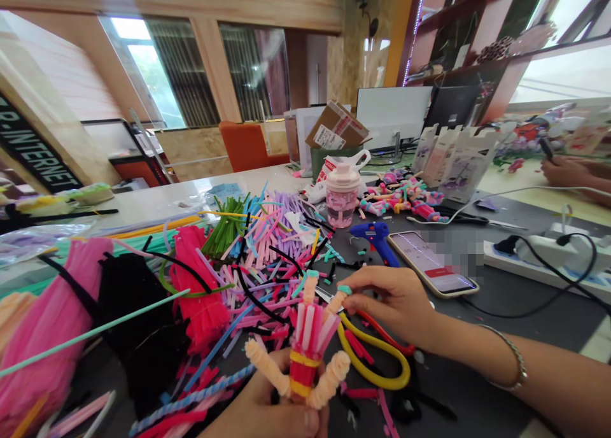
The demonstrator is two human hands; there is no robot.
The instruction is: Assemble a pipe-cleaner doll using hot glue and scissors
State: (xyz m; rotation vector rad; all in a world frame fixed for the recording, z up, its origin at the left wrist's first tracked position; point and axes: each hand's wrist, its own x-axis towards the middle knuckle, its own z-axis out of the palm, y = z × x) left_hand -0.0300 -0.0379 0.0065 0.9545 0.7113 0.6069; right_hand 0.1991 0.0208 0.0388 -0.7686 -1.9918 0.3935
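A pipe-cleaner doll (304, 365) with a pink, red and yellow body and peach fuzzy limbs is in the lower middle. My left hand (272, 412) is closed around its lower end. Two thinner peach limbs point up, each tipped with a teal piece. My right hand (401, 301) pinches the teal tip (344, 290) of the right one, thumb and fingertips together. Behind the doll and below my right hand lie scissors (403, 377) with yellow and red handles. Cut pipe-cleaner pieces (281, 221) are heaped beyond.
A blue glue gun (377, 237) and a lit phone (432, 263) lie beyond my right hand. Farther right is a power strip (534, 260) with cords. A pink-lidded cup (342, 196) stands mid-table. Pink pipe-cleaner bundles (62, 310) fill the left. Another person's hands (568, 174) hold a phone far right.
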